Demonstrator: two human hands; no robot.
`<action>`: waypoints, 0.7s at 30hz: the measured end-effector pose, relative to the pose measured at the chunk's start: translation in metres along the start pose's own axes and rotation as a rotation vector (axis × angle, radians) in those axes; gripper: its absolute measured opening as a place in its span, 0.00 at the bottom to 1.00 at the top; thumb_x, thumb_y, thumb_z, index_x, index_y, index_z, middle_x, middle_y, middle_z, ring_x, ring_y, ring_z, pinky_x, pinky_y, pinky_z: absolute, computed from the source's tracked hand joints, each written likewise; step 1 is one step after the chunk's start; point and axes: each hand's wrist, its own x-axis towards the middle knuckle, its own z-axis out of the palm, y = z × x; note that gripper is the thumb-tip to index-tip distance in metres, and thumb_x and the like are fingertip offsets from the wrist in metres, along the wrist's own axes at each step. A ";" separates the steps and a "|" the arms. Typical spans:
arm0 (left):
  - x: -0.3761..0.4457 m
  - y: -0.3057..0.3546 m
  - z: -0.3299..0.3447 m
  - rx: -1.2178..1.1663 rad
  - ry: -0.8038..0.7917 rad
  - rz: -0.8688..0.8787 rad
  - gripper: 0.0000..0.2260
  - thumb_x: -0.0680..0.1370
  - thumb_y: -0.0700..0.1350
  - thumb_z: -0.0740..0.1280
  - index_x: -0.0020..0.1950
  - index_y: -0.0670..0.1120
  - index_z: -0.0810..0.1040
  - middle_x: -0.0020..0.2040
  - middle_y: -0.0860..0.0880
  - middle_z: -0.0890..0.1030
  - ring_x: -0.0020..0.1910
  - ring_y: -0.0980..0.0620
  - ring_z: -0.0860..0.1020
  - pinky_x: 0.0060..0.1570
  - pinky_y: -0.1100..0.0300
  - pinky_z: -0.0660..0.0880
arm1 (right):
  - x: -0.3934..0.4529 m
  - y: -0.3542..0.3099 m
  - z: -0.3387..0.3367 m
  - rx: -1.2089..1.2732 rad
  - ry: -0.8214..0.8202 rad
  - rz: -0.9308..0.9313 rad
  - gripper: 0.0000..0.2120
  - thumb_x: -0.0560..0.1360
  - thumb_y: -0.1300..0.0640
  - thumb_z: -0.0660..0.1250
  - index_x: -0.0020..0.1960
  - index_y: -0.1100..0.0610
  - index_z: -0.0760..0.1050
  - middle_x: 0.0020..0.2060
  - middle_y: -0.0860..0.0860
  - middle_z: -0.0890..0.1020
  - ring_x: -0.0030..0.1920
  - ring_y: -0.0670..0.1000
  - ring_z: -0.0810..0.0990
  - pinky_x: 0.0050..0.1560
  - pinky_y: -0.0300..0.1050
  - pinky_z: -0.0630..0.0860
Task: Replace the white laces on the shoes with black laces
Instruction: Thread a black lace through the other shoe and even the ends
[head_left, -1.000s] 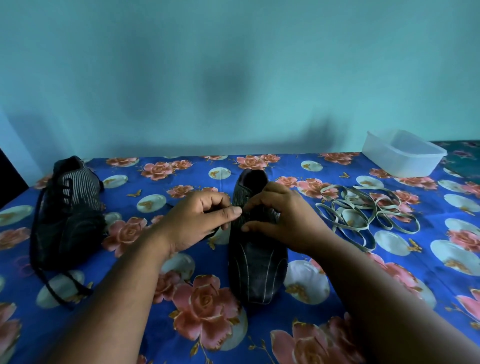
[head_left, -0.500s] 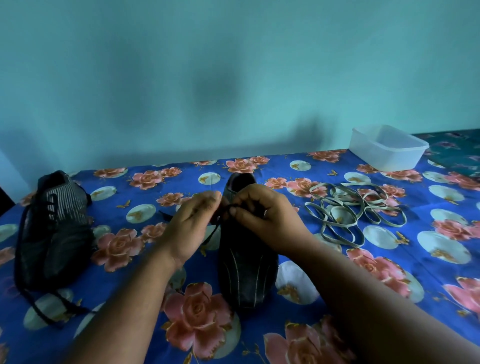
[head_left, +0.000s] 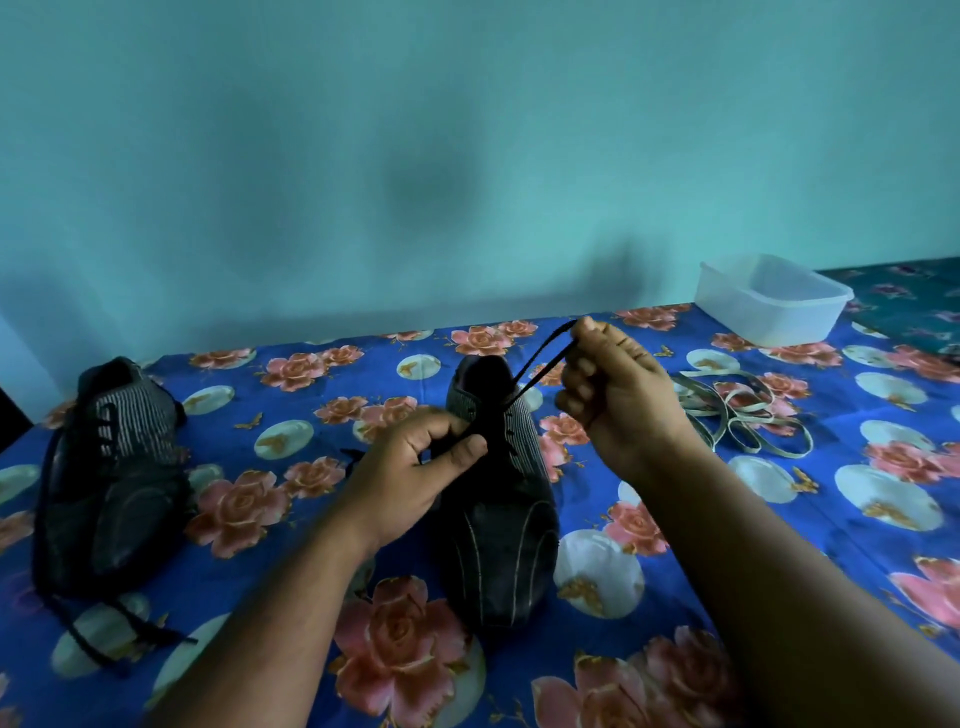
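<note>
A dark striped shoe (head_left: 498, 540) stands in the middle of the floral cloth, toe towards me. My right hand (head_left: 618, 400) is raised above and to the right of its opening and pinches a black lace (head_left: 540, 364), which runs taut in two strands down to the eyelets. At the shoe's left eyelet row, my left hand (head_left: 415, 478) pinches another part of the black lace. A second dark shoe (head_left: 114, 483) with a black lace threaded through it lies at the left. The white laces (head_left: 743, 415) lie in loose loops right of my right hand.
A clear plastic tub (head_left: 769, 299) sits at the back right near the wall. The table's blue floral cloth (head_left: 857, 519) is bare at the right. The left shoe's loose black lace end (head_left: 104, 639) trails towards the front edge.
My right hand has lifted up and to the right, drawing the black lace taut out of the shoe. My left hand stays at the eyelets, slightly lower.
</note>
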 end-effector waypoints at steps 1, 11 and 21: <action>0.000 0.000 0.000 -0.004 0.003 0.000 0.08 0.80 0.55 0.68 0.47 0.52 0.84 0.46 0.50 0.82 0.49 0.53 0.80 0.50 0.57 0.75 | 0.003 -0.003 -0.005 -0.004 0.073 0.008 0.12 0.82 0.56 0.65 0.40 0.52 0.71 0.29 0.48 0.66 0.27 0.47 0.61 0.28 0.40 0.60; 0.000 0.004 0.003 0.035 0.056 0.054 0.08 0.79 0.51 0.68 0.48 0.49 0.85 0.47 0.51 0.84 0.52 0.53 0.81 0.56 0.73 0.70 | 0.019 -0.014 -0.056 -0.853 0.370 0.253 0.14 0.78 0.62 0.69 0.62 0.56 0.70 0.41 0.58 0.82 0.29 0.50 0.73 0.27 0.43 0.69; 0.000 0.008 0.004 0.044 0.103 0.086 0.10 0.78 0.53 0.69 0.51 0.48 0.84 0.44 0.59 0.82 0.48 0.57 0.80 0.47 0.68 0.73 | 0.002 0.025 -0.014 -1.422 -0.450 -0.575 0.14 0.79 0.41 0.65 0.56 0.47 0.83 0.51 0.45 0.81 0.53 0.49 0.74 0.55 0.44 0.69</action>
